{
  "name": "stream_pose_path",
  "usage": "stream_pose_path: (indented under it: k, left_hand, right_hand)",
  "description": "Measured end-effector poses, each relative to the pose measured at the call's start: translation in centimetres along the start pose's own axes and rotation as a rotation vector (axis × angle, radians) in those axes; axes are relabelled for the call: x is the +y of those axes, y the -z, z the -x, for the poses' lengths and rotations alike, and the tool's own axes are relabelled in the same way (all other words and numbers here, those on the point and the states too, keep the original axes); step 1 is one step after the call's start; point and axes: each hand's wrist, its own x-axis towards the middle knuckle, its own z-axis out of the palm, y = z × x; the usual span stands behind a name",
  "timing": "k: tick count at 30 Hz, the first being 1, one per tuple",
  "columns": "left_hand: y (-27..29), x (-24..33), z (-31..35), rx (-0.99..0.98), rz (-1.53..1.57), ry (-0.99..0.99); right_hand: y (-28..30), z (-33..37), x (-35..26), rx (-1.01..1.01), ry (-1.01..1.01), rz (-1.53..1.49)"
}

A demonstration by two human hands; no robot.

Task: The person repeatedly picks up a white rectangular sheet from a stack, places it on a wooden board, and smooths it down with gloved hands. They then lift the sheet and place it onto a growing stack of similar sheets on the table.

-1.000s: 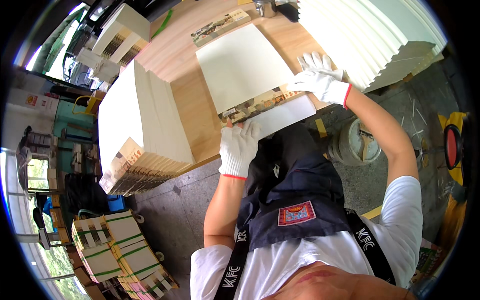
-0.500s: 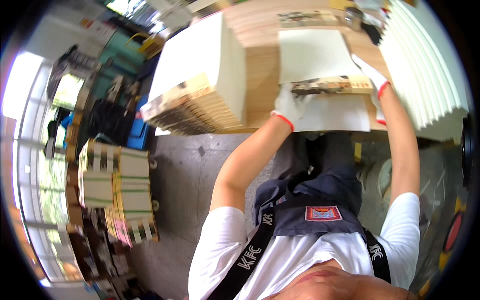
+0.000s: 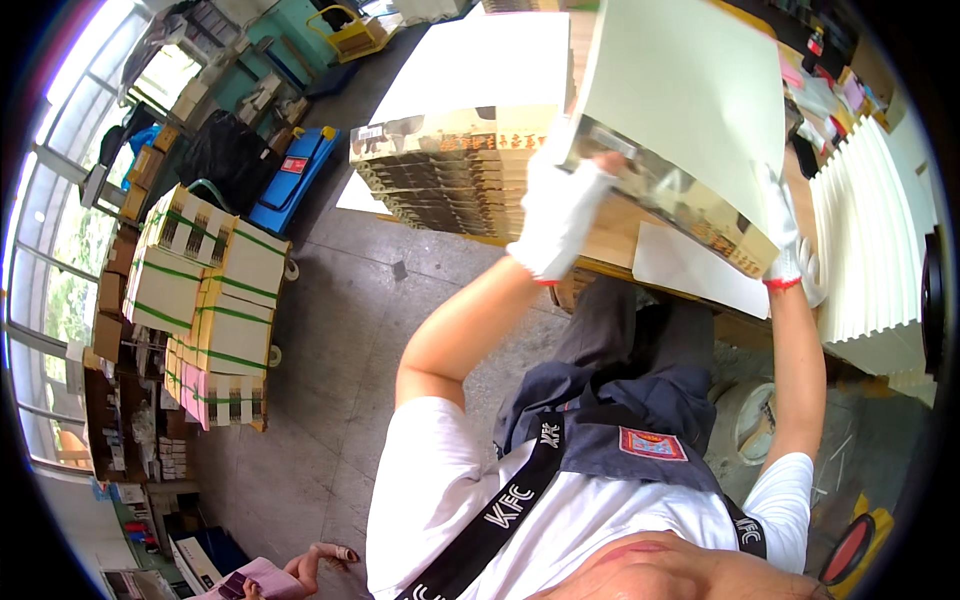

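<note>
A thick white book (image 3: pixel 690 90) with a picture-printed edge is lifted and tilted above the table. My left hand (image 3: pixel 565 212), in a white glove with bare fingertips, grips its near left corner. My right hand (image 3: pixel 783 225), gloved in white with a red cuff, holds the near right corner; its fingers lie along the book's side and some are hidden. Below the book, a white sheet (image 3: pixel 690 268) lies at the table's front edge. Left of my left hand stands a tall stack of similar books (image 3: pixel 450 170) with printed edges.
White folded sheets (image 3: pixel 865 230) stand in a tall pile at the right of the wooden table (image 3: pixel 610 240). Strapped bundles (image 3: pixel 210 300) sit on a wheeled cart at left, near a blue platform trolley (image 3: pixel 300 180). A white bucket (image 3: pixel 755 425) stands below the table. Another person (image 3: pixel 265 580) is at lower left.
The book has been raised off the table and tilted, its left end higher, with both hands on it. The view has shifted, showing more floor and another person.
</note>
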Motion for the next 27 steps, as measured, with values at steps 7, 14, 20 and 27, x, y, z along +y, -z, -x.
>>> stream_pose_path:
  k: [7,14,20,27]
  left_hand:
    - [13.9,8.3,-2.4,0.249,-0.223,-0.244]
    - [24.0,6.2,-5.1,0.327,-1.242,0.096]
    - [24.7,4.6,-5.4,0.383,-1.099,0.082]
    - [26.8,4.0,-5.9,0.426,-0.833,-0.029]
  right_hand:
    - [-19.0,-7.8,-5.1,0.025,0.097,-0.022]
    - [-25.2,-12.8,-3.5,-0.224,-0.069,0.874]
    - [-24.7,-12.9,-2.2,-0.210,-0.056,0.967]
    - [-23.4,-11.1,-5.1,-0.335,0.006,0.962]
